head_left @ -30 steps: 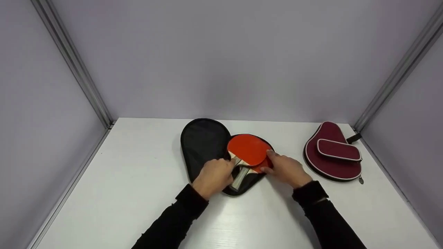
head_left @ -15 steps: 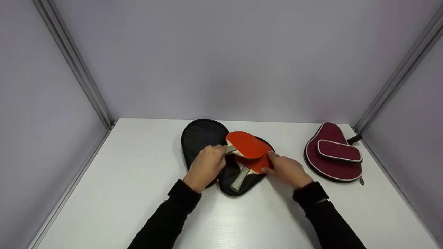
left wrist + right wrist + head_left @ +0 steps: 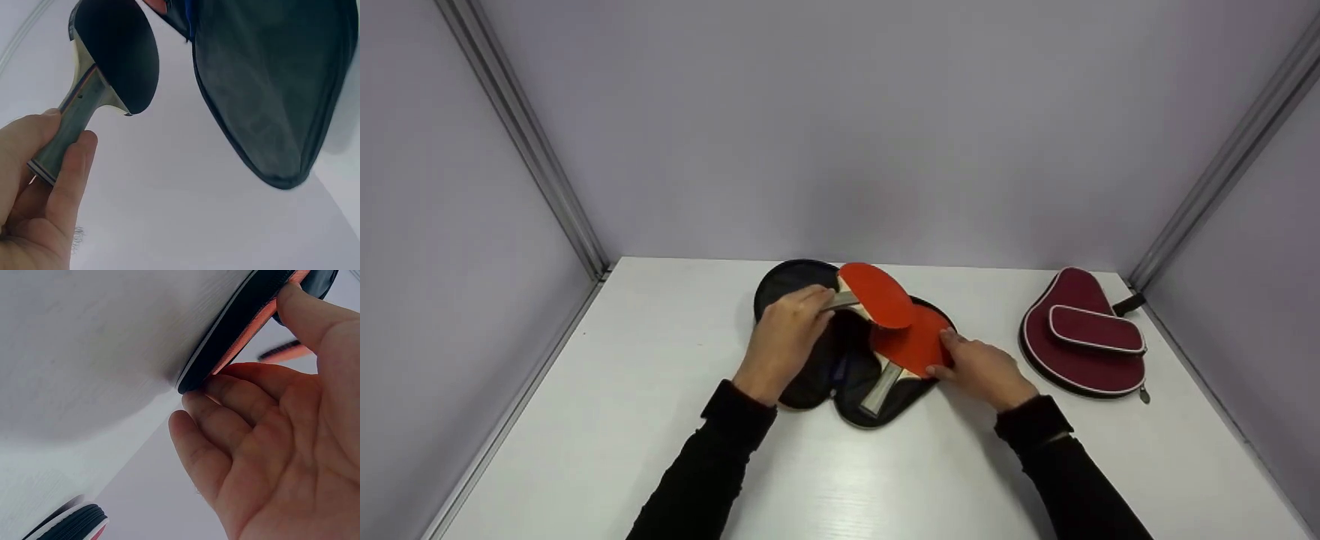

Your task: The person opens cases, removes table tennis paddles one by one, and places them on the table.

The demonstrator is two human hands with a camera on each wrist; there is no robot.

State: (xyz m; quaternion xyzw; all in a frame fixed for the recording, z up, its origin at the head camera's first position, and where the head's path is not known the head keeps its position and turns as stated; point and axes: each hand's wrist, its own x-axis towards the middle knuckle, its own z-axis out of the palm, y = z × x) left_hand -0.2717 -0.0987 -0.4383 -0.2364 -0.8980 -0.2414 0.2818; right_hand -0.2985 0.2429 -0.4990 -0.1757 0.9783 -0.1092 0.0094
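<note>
My left hand (image 3: 786,341) grips the wooden handle of a table tennis paddle (image 3: 877,295). This paddle is raised and tilted, red face up in the head view; its black underside (image 3: 115,56) shows in the left wrist view. Below it a second red paddle (image 3: 910,346) lies in the right half of a black, opened paddle case (image 3: 797,390), handle toward me. My right hand (image 3: 986,370) holds the second paddle's right edge with thumb and fingers, some fingertips (image 3: 194,402) against the case's rim. Exactly what those fingers press underneath is partly hidden.
A maroon paddle case (image 3: 1084,364) with white piping, a small front pouch and a black strap lies at the right of the white table (image 3: 660,352). Grey-white walls (image 3: 840,150) enclose the table at the back and both sides.
My left hand has lifted the upper paddle and drawn it up and left, tilting it and uncovering more of the lower paddle. The right hand has stayed nearly still.
</note>
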